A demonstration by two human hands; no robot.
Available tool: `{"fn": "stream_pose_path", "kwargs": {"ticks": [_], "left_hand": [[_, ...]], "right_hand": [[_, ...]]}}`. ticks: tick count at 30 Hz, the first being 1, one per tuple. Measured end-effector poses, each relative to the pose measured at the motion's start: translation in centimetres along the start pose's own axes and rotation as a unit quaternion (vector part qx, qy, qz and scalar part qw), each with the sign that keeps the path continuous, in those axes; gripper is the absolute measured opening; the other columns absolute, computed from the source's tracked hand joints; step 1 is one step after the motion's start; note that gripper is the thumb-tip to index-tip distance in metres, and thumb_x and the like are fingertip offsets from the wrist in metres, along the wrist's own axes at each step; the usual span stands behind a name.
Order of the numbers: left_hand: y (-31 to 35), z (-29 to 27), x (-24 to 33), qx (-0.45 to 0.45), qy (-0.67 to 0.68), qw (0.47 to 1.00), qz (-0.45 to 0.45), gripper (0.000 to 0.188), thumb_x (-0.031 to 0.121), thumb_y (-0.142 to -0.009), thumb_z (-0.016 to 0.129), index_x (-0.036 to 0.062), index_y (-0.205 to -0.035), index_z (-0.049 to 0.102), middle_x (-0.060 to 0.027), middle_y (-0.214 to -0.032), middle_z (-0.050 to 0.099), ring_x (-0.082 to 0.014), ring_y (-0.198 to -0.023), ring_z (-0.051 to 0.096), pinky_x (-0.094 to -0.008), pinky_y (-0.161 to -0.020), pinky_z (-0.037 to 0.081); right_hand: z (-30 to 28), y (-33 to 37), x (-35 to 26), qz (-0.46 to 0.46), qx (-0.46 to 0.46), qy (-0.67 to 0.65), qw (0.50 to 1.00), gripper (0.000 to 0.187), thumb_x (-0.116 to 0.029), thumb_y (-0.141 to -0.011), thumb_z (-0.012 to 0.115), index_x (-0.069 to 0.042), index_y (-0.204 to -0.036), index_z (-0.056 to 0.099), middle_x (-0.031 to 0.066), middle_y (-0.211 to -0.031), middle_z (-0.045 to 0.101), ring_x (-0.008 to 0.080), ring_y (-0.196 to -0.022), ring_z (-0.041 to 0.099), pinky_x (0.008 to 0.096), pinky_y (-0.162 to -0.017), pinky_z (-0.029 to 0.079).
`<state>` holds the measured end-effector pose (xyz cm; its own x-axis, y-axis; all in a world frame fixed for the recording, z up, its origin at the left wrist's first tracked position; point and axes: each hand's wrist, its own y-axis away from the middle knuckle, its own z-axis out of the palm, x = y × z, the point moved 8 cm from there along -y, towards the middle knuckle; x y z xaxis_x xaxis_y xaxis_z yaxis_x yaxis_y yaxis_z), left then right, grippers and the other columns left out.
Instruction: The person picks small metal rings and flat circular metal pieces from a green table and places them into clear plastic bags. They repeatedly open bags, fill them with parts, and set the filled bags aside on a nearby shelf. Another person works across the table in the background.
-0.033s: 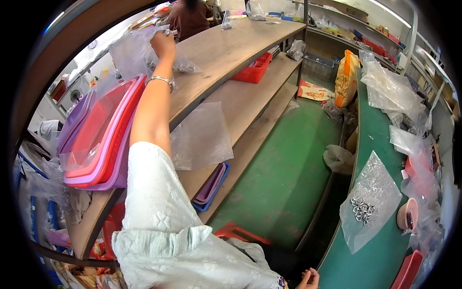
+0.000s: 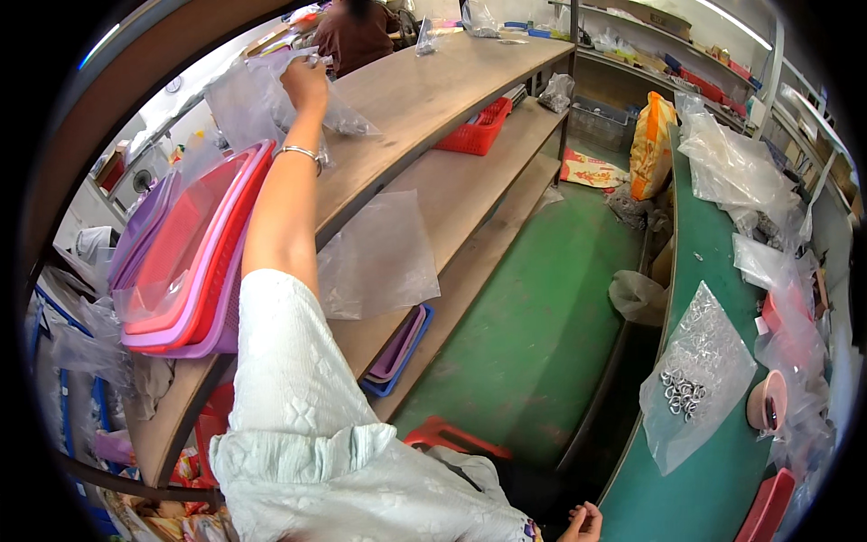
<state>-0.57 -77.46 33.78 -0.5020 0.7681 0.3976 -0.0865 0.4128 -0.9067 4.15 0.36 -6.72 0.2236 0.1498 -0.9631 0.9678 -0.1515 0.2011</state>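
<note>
My left hand [image 2: 305, 83] reaches far out over the upper wooden shelf [image 2: 406, 95], its fingers closed on the gathered top of a clear plastic bag [image 2: 345, 116]. Small dark contents show in the lower part of that bag, which rests on the shelf; their kind is hard to make out. Beside my forearm stand stacked red and pink plastic baskets [image 2: 194, 257], tilted on edge. My right hand [image 2: 582, 524] is low by the edge of the green table [image 2: 646, 506]. Its fingers are curled in, and nothing shows in them.
On the green table lies a clear bag of metal rings [image 2: 684, 393], near a pink cup [image 2: 766, 400] and more plastic bags [image 2: 736, 167]. A flat clear bag [image 2: 384, 262] hangs over the middle shelf. A red basket [image 2: 479, 134] sits farther back. A person [image 2: 350, 41] is beyond the shelf.
</note>
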Motion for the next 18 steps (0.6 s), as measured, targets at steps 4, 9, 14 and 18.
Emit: {"fn": "stream_pose_path", "kwargs": {"ticks": [4,9,14,18], "left_hand": [[-0.4,-0.5,0.8,-0.003,0.083,0.995,0.049,0.034,0.025,-0.071,0.072,0.0017,-0.096,0.068,-0.0150,-0.076,0.068,-0.0220,-0.071,0.067,-0.0315,-0.068,0.050],[0.8,1.0,4.5,-0.111,0.284,0.952,0.004,0.032,0.018,-0.072,0.075,-0.0029,-0.094,0.067,-0.0063,-0.073,0.068,-0.0081,-0.065,0.060,-0.0231,-0.062,0.047],[2.9,1.5,7.2,-0.199,0.410,0.888,-0.061,0.035,0.013,-0.074,0.075,-0.0071,-0.101,0.063,-0.0037,-0.079,0.067,-0.0067,-0.066,0.059,-0.0190,-0.061,0.045],[3.7,1.2,7.0,-0.201,0.513,0.825,-0.121,0.038,0.012,-0.075,0.075,-0.0071,-0.104,0.061,-0.0048,-0.082,0.067,-0.0073,-0.067,0.059,-0.0181,-0.061,0.045]], "right_hand": [[0.4,-0.2,-1.3,-0.009,-0.007,0.042,0.999,0.022,-0.013,-0.090,0.057,0.003,-0.105,0.059,0.0118,-0.094,0.062,0.0190,-0.083,0.059,0.0305,-0.076,0.049],[1.3,-0.4,-2.3,-0.011,-0.023,0.042,0.999,0.023,-0.014,-0.090,0.056,0.003,-0.106,0.059,0.0130,-0.097,0.063,0.0201,-0.086,0.060,0.0305,-0.078,0.048],[1.7,-0.6,-2.8,-0.013,-0.040,0.054,0.998,0.023,-0.014,-0.090,0.056,0.003,-0.106,0.059,0.0137,-0.098,0.063,0.0202,-0.088,0.059,0.0305,-0.079,0.048],[1.7,-0.6,-2.8,-0.010,-0.042,0.055,0.998,0.023,-0.013,-0.090,0.056,0.004,-0.106,0.059,0.0140,-0.099,0.062,0.0203,-0.089,0.059,0.0305,-0.079,0.048]]}}
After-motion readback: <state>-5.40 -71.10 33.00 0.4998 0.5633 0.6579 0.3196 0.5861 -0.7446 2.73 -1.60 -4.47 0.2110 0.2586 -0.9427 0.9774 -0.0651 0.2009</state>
